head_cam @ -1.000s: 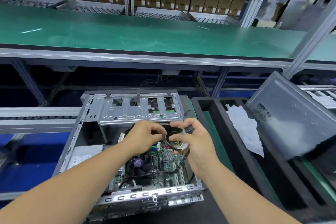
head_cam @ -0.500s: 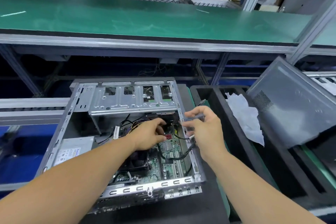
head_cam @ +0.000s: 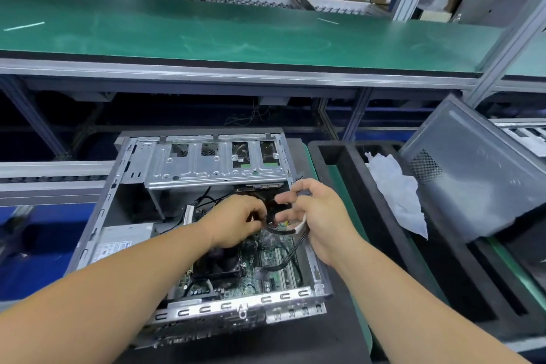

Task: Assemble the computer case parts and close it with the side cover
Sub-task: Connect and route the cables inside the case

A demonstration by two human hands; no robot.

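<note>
Head view, from the left: the open computer case (head_cam: 206,216) lies on its side on the dark mat, power supply (head_cam: 124,238) at its left, drive cage (head_cam: 218,161) across the far end, motherboard (head_cam: 266,260) exposed. The left hand (head_cam: 236,223), which half a second ago reached lower over the board, now sits with fingers curled, pinching one end of the black cable (head_cam: 283,230) just below the cage. The right hand (head_cam: 319,216) has drawn in from the case's right wall and grips the same cable, thumb and fingers curled round it, a white tag showing under the palm. Both hands have closed toward each other, so the job looks like plugging or routing this lead; whether the connector is seated cannot be told. Further right, a white cloth (head_cam: 396,195) lies in the black foam tray (head_cam: 348,180), and the grey side cover (head_cam: 472,174) leans there, untouched, so closing the case is some way off.
</note>
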